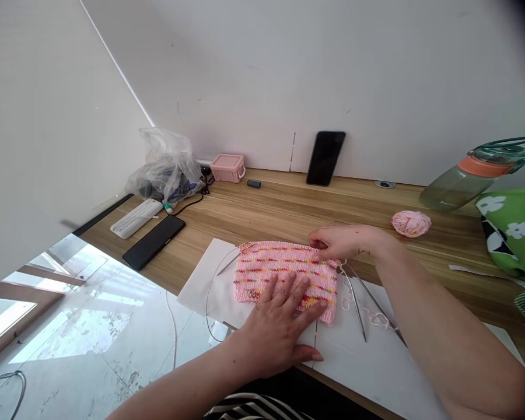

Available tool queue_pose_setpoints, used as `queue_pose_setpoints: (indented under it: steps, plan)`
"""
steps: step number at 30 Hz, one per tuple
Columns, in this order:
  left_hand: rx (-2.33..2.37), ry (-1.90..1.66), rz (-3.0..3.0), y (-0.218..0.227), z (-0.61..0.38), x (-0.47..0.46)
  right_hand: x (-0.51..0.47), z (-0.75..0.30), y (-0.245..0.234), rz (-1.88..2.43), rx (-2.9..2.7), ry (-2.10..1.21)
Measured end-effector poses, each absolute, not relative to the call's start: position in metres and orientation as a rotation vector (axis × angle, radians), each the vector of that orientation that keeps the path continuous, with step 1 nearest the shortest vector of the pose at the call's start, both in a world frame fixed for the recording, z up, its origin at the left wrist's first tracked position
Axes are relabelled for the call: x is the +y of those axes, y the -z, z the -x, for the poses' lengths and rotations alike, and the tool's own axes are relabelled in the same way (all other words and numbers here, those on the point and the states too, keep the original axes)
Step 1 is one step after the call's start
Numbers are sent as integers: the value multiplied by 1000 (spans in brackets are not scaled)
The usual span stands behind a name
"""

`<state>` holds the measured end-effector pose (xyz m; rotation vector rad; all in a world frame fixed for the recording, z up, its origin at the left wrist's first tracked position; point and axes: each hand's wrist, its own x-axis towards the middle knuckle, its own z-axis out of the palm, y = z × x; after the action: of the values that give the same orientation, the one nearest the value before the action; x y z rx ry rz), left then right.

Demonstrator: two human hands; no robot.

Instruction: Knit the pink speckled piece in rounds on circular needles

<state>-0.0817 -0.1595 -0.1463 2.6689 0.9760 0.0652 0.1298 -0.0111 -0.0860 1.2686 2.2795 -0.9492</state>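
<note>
A pink knitted piece [262,262] with red and yellow flecked stripes lies spread on white paper. My left hand [277,326] rests palm down over its lower part, with fingers spread. At the upper right edge of the knitting, the bent fingers of my right hand [336,242] pinch the fabric; some fingertips are hidden. Grey metal knitting needles [356,309] stick out at the right, beside loose pink yarn [378,319]. Another needle tip [227,264] and a thin looped cable [207,297] show at the left.
A pink yarn ball [411,224] sits right, near a leaning green bottle [459,184] and a green flowered cloth bag [511,233]. One phone [326,157] leans on the wall. Left are a black phone [154,242], white case [136,218], plastic bag [166,166] and pink box [228,168].
</note>
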Motion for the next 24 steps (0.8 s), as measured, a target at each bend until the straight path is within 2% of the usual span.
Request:
queue_pose_setpoints:
  steps: [15,24]
  plan:
    - [979,-88,-2685,148,81,-161,-5,-136,92,-1278,2338,870]
    - [983,-106,-2713,150,81,-161,-3,-138,90,-1288,2323,977]
